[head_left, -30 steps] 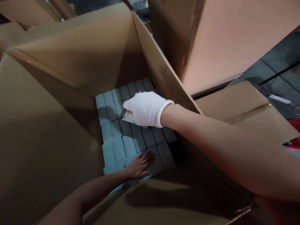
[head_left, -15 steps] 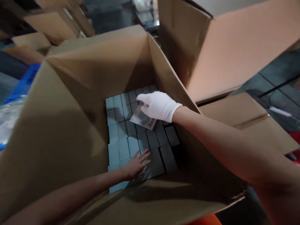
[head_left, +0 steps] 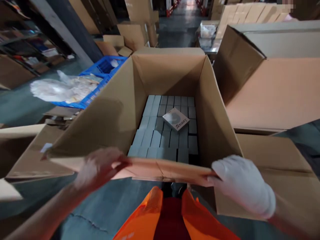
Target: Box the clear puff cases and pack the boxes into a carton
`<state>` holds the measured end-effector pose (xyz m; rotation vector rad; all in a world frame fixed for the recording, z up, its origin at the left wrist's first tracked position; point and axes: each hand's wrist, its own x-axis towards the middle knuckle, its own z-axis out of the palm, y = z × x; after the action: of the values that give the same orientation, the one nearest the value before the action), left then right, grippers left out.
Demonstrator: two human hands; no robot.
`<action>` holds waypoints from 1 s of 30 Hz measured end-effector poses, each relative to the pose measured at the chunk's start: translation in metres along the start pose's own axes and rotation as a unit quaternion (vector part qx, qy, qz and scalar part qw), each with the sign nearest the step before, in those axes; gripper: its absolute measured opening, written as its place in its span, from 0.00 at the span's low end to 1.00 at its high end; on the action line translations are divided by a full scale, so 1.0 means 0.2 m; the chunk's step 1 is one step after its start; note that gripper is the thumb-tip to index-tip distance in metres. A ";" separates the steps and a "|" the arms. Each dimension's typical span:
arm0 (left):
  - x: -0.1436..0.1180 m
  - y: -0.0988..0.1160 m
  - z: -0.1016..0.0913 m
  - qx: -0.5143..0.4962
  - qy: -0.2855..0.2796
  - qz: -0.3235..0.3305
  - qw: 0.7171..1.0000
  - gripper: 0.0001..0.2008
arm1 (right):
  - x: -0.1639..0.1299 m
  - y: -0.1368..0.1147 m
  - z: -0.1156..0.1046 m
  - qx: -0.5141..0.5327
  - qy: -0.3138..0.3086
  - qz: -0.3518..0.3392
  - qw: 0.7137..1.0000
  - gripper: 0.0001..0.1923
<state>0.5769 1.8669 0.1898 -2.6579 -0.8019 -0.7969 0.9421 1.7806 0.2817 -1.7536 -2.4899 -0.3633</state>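
Note:
A large open cardboard box [head_left: 217, 110] stands before me, its near edge gripped from both sides. My left hand [head_left: 101, 165], bare, is closed over the left part of that edge. On the right, my right hand [head_left: 242, 183] wears a white glove and pinches the same edge between thumb and fingers. Rows of small pale boxes [head_left: 155, 138] line the bottom of the carton. One flat box with printed lettering [head_left: 176, 119] lies askew on top of them, touched by neither hand. A dark gap shows at the near right corner inside.
Another open carton [head_left: 272, 86] rises at the right, above a closed carton [head_left: 270, 166]. At the left are a blue crate [head_left: 92, 96] holding clear plastic bags [head_left: 53, 88] and an open carton [head_left: 37, 153]. Stacked cartons [head_left: 133, 35] and an aisle [head_left: 178, 26] lie beyond.
Both hands have come out of the carton onto its near edge. My right hand has let go of the lettered flat box, which stays on the rows. The view has turned and shows more floor.

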 end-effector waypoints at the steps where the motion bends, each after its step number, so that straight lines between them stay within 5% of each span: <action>1: 0.02 -0.01 -0.03 0.001 0.004 -0.002 1.000 0.18 | -0.07 -0.01 -0.01 -0.016 -0.002 -0.014 1.000 0.20; 6: -0.05 0.12 -0.09 0.033 0.004 -0.097 0.995 0.18 | -0.26 -0.10 0.01 -0.028 0.017 0.010 0.999 0.21; 9: -0.06 0.18 -0.06 0.042 0.042 -0.075 0.995 0.17 | -0.35 -0.16 0.05 -0.027 0.011 0.024 0.999 0.20; 13: -0.04 0.20 -0.12 0.024 0.025 -0.086 0.996 0.17 | -0.47 -0.20 0.09 -0.032 0.018 0.036 0.999 0.18; 18: -0.20 0.40 -0.09 0.015 0.040 -0.130 0.991 0.23 | -0.59 -0.19 0.11 -0.014 0.067 0.036 0.997 0.21; 21: -0.30 0.42 -0.10 -0.053 -0.042 -0.144 0.987 0.25 | -0.63 -0.20 0.11 0.041 0.094 -0.007 0.995 0.28; 24: -0.22 0.29 -0.13 -0.105 -0.107 -0.122 0.981 0.24 | -0.64 -0.23 0.09 0.071 0.113 -0.023 0.991 0.31; 27: -0.01 0.19 -0.01 -0.078 -0.171 -0.001 0.982 0.22 | -0.63 -0.25 0.08 0.067 0.137 0.001 0.988 0.30; 30: 0.18 0.25 0.32 -0.110 -0.223 0.111 0.962 0.23 | -0.62 -0.27 0.08 0.058 0.124 0.023 0.990 0.29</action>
<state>0.6587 1.8667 0.1538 -3.1099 -0.5099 -0.2414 0.9352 1.6526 0.2332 -1.6091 -2.2485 -0.3985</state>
